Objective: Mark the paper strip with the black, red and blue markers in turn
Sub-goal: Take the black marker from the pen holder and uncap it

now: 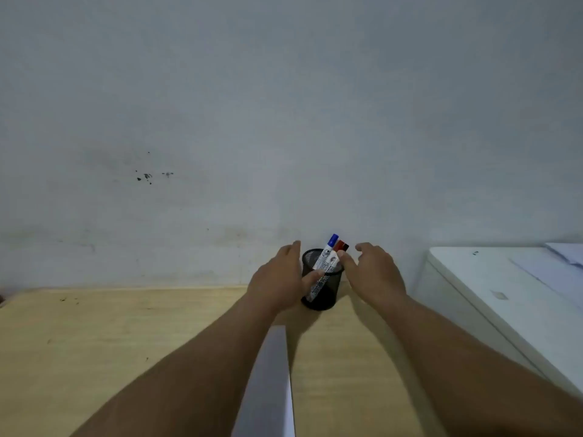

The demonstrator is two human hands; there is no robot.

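Observation:
A black mesh pen cup stands at the far edge of the wooden desk, against the wall. Three white markers lean in it: a blue-capped marker, a red-capped marker and a black-capped marker. My left hand rests against the cup's left side, fingers around its wall. My right hand hovers at the cup's right, fingers spread, thumb touching the marker barrels just below the caps. A long white paper strip lies on the desk between my forearms, running toward me.
The wooden desk extends to the left, with small dark specks on it. A white printer stands at the right, with paper sheets on top. A grey wall closes off the back.

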